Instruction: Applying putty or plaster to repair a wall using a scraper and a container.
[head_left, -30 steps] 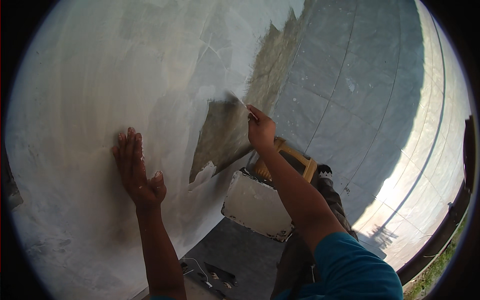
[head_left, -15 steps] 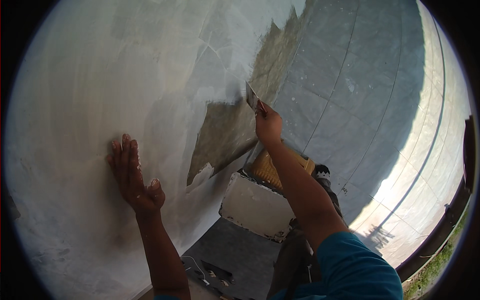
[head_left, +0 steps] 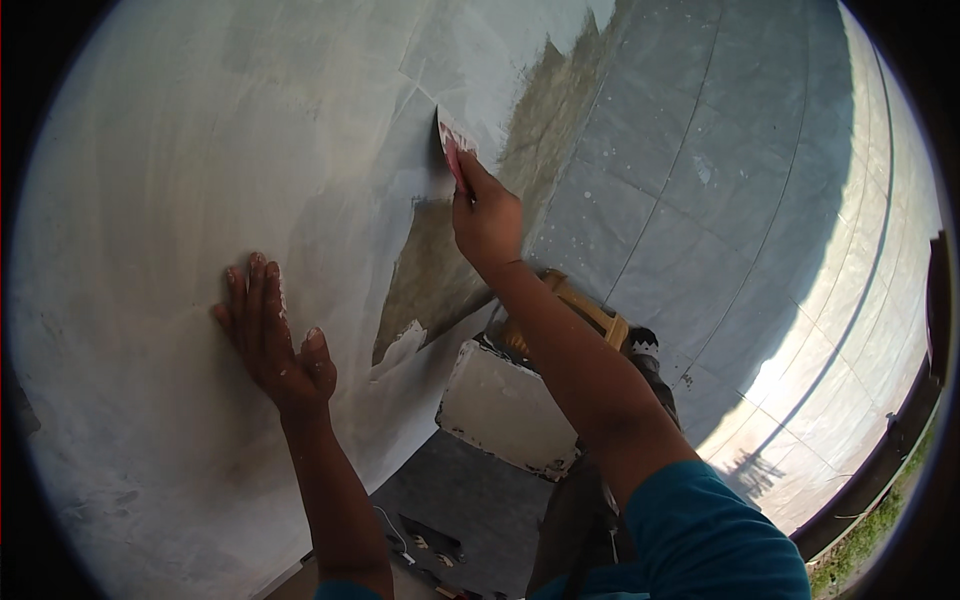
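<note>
My right hand (head_left: 487, 215) is closed round the reddish handle of a putty knife (head_left: 455, 147). Its blade carries white filler and meets the wall (head_left: 200, 150), just above a bare grey-brown patch (head_left: 430, 270). White filler covers most of the wall around that patch, and a second bare strip (head_left: 550, 110) runs along the wall's right edge. Flat against the wall at the left lies my left hand (head_left: 275, 330), fingers stretched out and spotted with white, with nothing in it.
Below the patch stands a white, filler-smeared box-like block (head_left: 510, 405), with a yellow plastic stool or basket (head_left: 570, 305) behind it. Grey floor tiles (head_left: 690, 170) spread to the right, partly sunlit. A white cable (head_left: 395, 535) and small dark items lie low down.
My right hand has carried the putty knife up and to the left across the wall, turning the blade's filler-covered face into view. The left hand stays almost in place.
</note>
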The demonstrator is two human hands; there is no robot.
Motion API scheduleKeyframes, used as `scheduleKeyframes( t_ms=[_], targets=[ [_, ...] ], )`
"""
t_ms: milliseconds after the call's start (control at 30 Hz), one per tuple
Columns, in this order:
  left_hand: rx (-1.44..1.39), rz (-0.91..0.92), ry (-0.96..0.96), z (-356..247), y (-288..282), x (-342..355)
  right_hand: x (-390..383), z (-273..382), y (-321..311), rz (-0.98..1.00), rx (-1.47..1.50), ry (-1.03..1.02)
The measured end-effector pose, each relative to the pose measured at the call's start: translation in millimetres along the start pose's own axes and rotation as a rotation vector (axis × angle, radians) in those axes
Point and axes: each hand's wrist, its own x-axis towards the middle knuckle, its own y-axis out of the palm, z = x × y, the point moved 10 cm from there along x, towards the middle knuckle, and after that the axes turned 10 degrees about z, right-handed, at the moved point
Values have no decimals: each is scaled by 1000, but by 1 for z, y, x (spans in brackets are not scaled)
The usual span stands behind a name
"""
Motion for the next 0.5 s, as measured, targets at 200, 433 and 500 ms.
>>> scheduleKeyframes(
  t_ms=[200, 433, 500],
  targets=[
    [18, -5, 20, 6, -2, -4, -71, -78, 1, 280, 137, 271],
    [9, 247, 75, -61, 86, 10, -11, -148, -52, 21, -34, 236],
    [36, 328, 88, -68, 118, 17, -1, -151, -45, -21, 11, 237]
  ],
)
